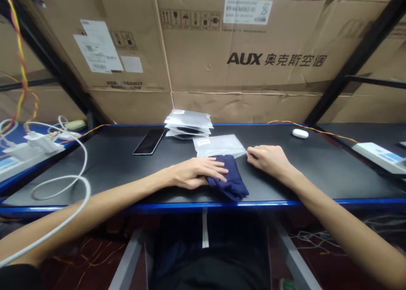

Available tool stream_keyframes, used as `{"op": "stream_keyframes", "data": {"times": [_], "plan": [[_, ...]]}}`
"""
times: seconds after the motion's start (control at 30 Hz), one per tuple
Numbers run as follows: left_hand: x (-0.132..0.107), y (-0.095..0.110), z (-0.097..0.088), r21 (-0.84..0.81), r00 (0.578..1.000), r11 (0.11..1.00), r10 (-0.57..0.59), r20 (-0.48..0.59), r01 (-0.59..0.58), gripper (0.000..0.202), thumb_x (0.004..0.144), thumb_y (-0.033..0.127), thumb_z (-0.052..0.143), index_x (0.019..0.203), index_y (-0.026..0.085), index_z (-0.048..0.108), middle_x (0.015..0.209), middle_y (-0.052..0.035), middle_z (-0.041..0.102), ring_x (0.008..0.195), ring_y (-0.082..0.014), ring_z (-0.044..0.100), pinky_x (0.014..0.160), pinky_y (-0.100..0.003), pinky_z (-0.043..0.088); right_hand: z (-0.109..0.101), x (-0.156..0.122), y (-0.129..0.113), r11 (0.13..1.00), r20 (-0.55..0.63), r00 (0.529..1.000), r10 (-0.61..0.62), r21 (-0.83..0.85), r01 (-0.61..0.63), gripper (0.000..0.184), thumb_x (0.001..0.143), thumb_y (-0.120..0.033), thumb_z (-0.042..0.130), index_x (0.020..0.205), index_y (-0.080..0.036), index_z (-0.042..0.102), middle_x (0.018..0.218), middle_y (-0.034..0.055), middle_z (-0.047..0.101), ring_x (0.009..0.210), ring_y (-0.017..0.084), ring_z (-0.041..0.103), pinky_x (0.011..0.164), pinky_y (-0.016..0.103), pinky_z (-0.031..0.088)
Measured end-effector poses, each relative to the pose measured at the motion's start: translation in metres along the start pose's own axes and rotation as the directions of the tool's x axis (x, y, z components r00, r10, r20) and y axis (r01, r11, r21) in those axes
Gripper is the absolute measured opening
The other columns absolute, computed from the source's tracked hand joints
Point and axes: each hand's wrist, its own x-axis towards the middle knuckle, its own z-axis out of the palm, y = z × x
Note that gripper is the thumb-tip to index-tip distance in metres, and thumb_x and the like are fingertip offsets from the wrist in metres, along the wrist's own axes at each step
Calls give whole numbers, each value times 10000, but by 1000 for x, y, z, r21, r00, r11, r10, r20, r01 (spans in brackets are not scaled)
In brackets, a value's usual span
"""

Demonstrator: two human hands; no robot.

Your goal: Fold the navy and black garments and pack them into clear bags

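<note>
Fingers of my left hand (198,171) lie over the top of a folded navy-blue cloth (234,180), and the thumb is tucked at its left edge, partly hidden. The cloth rests near the table's front edge and overlaps the near side of a frosted plastic bag (222,144) with a small white label. My right hand (268,159) is closed, with thumb and index finger pinched on the right corner of that bag. Behind it sits a stack of several similar frosted bags (189,123), labelled on top.
A phone (149,141) lies left of the stack. A white earbud case (300,133) is at the back right. White cables (84,154) loop over the left side near a power strip (28,152); another strip (380,157) is at right. Large cardboard boxes (203,70) stand behind the table.
</note>
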Motion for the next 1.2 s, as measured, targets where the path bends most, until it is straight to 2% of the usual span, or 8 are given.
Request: {"op": "stream_keyframes", "data": {"times": [0.1,0.2,0.3,0.4,0.5,0.73,0.87,1.2], "plan": [[-2,4,4,-58,1000,998,5,20,-4,398,986,230,522,1359,276,652,1519,-53,519,1480,-245,403,1281,-474,249,-6,0,3,997,85,994,73,-1,-73,251,964,-328,482,864,-236,694,876,58,766,713,200,669,532,290,229],[-3,2,5,-83,999,996,14,30,-11,385,987,274,535,1349,271,665,1518,-61,517,1471,-261,417,1281,-469,237,-8,0,5,993,113,988,104,46,-110,229,950,-313,485,930,-232,698,956,82,771,841,251,707,586,296,403],[-3,-1,4,-99,999,995,2,34,1,376,993,288,531,1340,259,673,1525,-62,510,1480,-258,404,1287,-458,216,-4,-1,6,975,21,999,-38,219,33,332,928,-282,509,1205,-194,670,1287,136,707,1206,301,644,876,399,549],[-2,-1,3,-101,999,995,-6,33,9,371,990,268,533,1331,247,678,1523,-67,513,1481,-251,403,1289,-449,207,3,-1,4,897,-1,971,-238,384,220,494,972,-304,468,1445,-187,544,1513,114,550,1408,276,500,1150,451,433],[0,0,3,-89,999,996,-7,32,10,369,980,247,541,1322,239,680,1516,-73,521,1477,-248,410,1288,-448,212,7,1,0,857,81,946,-312,454,244,496,1017,-333,388,1467,-192,544,1521,96,539,1432,262,470,1192,447,396],[1,9,7,-45,999,999,18,48,-16,353,987,262,533,1309,245,677,1499,-69,540,1468,-244,425,1279,-459,248,5,7,1,925,185,965,-188,365,110,492,1029,-423,391,1403,-175,594,1466,158,585,1365,355,537,1115,530,462],[-1,11,7,-45,999,999,7,42,-5,349,987,253,533,1306,258,676,1496,-58,545,1463,-235,434,1278,-453,256,9,11,14,960,250,963,-105,280,32,539,1034,-469,345,1404,-150,572,1454,187,589,1380,362,520,1119,510,453],[-3,-7,2,155,995,983,-95,-22,98,401,1000,234,493,1387,237,601,1524,-85,522,1459,-241,443,1256,-474,294,36,50,41,959,293,956,-32,279,-53,618,1013,-563,320,1450,-178,526,1510,162,541,1406,362,488,1166,519,387]]}}
